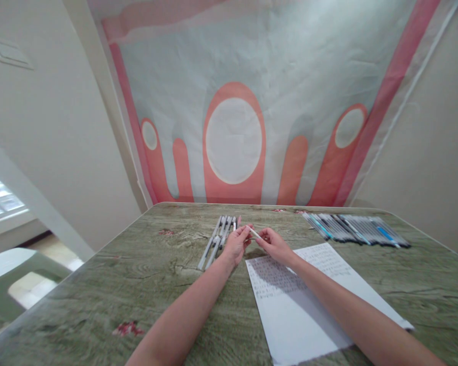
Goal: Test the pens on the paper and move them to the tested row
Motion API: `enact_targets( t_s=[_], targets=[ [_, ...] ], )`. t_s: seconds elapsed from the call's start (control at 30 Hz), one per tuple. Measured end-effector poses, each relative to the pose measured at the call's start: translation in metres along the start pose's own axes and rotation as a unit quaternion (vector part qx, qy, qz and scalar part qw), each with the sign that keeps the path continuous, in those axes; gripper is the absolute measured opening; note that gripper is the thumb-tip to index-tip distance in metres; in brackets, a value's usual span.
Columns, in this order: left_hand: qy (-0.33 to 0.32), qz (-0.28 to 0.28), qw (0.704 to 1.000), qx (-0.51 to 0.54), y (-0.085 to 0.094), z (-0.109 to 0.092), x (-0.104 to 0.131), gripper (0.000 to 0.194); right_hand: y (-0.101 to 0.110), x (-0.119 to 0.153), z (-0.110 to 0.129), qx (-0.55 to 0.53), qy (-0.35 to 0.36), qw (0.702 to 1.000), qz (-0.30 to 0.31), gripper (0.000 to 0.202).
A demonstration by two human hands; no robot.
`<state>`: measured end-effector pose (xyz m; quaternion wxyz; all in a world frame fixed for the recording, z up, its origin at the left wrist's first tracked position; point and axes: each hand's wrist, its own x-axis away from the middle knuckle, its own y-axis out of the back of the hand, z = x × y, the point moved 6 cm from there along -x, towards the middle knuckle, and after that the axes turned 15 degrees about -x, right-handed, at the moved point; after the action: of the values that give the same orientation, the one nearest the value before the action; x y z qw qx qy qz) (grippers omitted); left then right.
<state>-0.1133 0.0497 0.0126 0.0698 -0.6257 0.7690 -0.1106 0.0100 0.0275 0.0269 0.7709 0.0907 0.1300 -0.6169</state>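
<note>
A slim white pen (255, 233) spans the gap between my two hands, above the table. My left hand (238, 244) pinches its left end between thumb and fingertips. At its other end my right hand (275, 246) has its fingers closed round it. Just left of my left hand lies a small group of clear-barrelled pens (216, 241), side by side and slanted; my hand hides part of them. Below my right hand and forearm is a white sheet of paper (301, 325) with rows of handwriting on its upper part.
A long row of pens (356, 230), mostly grey with some blue ones, lies at the table's back right. The wood-grain table (156, 284) reaches a wall with a red and grey printed backdrop (232, 193). A pale chair (21, 279) stands at the left.
</note>
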Motion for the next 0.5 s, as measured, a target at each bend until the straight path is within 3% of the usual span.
enact_targets(
  t_s=[0.17, 0.5],
  targets=[
    [0.005, 0.000, 1.000, -0.007, -0.0007, -0.0001, 0.0008, 0.035, -0.0009, 0.0025, -0.0072, -0.025, -0.036, 0.999, 0.005, 0.026],
    [0.004, 0.006, 1.000, -0.022, 0.0008, -0.0017, -0.0001, 0.036, -0.0021, 0.0036, 0.0025, 0.023, -0.023, 0.999, 0.017, 0.029]
  ],
)
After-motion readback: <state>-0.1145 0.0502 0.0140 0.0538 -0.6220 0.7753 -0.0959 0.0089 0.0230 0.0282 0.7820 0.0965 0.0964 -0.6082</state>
